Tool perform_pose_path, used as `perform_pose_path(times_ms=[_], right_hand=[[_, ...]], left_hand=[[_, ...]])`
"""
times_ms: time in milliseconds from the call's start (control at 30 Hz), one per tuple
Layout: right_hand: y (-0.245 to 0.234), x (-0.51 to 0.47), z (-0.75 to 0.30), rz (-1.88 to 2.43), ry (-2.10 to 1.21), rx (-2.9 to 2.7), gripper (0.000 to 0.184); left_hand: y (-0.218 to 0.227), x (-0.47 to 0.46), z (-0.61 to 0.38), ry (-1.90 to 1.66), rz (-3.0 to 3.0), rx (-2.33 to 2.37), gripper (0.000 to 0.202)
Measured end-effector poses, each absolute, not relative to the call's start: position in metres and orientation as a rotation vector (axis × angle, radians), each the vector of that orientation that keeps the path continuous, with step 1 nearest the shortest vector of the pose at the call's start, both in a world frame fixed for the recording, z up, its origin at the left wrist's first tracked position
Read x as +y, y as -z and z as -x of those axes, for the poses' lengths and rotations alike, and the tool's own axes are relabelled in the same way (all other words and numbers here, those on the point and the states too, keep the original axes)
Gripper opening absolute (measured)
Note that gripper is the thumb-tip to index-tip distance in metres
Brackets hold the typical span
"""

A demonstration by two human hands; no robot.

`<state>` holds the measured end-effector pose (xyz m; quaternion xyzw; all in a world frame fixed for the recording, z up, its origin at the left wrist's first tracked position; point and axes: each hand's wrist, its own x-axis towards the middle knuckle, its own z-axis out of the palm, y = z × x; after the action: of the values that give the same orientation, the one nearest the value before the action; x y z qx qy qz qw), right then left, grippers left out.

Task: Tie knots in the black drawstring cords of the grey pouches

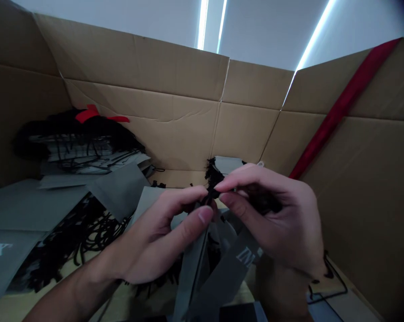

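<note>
My left hand (158,243) is closed, thumb and forefinger pinching the upper edge of a grey paper bag (222,284) with pale lettering on its side. The bag hangs upright below my fingers. My right hand (282,219) meets it at the top, thumb and forefinger pressed together on a black cord (211,193). More dark cord shows inside the curl of the right hand. Just where the fingertips meet, the cord's end and any hole in the paper are too small and dark to make out.
Tall cardboard walls (175,134) surround the work area, with a red strap (342,112) down the right one. At left stands a heap of grey bags (77,174) with black cords and a red ribbon (88,114). Loose black cords (101,232) lie beside my left forearm.
</note>
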<state>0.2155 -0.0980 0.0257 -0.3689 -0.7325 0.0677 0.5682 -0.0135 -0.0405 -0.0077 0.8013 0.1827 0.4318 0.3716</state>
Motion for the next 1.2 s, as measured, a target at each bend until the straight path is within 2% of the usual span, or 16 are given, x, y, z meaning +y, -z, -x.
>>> perform_pose_path(times_ms=[33, 167, 400, 533, 633, 767, 1067, 1200], right_hand=[[-0.026, -0.097, -0.216, 0.86, -0.172, -1.716, 0.013], [-0.026, -0.092, -0.216, 0.854, -0.237, -1.686, 0.011], [-0.027, -0.091, -0.215, 0.873, -0.459, -1.669, 0.01], [-0.027, -0.091, -0.213, 0.834, -0.503, -1.667, 0.017], [-0.027, -0.09, -0.211, 0.794, -0.535, -1.669, 0.022], [-0.028, -0.09, -0.21, 0.812, -0.521, -1.704, 0.018], [-0.026, -0.091, -0.212, 0.823, -0.517, -1.727, 0.013], [-0.024, -0.088, -0.208, 0.824, -0.446, -1.743, 0.019]], left_hand=[[0.011, -0.04, 0.013, -1.14, -2.054, 0.495, 0.025], [0.016, -0.039, 0.011, -1.128, -2.092, 0.535, 0.023], [0.006, -0.042, 0.014, -1.083, -2.253, 0.521, 0.033], [-0.001, -0.047, 0.019, -1.119, -2.282, 0.592, 0.03], [-0.008, -0.051, 0.023, -1.084, -2.318, 0.607, 0.038], [-0.015, -0.054, 0.026, -1.024, -2.352, 0.59, 0.044], [-0.018, -0.05, 0.024, -0.982, -2.38, 0.515, 0.04], [-0.013, -0.05, 0.023, -1.04, -2.384, 0.479, 0.029]])
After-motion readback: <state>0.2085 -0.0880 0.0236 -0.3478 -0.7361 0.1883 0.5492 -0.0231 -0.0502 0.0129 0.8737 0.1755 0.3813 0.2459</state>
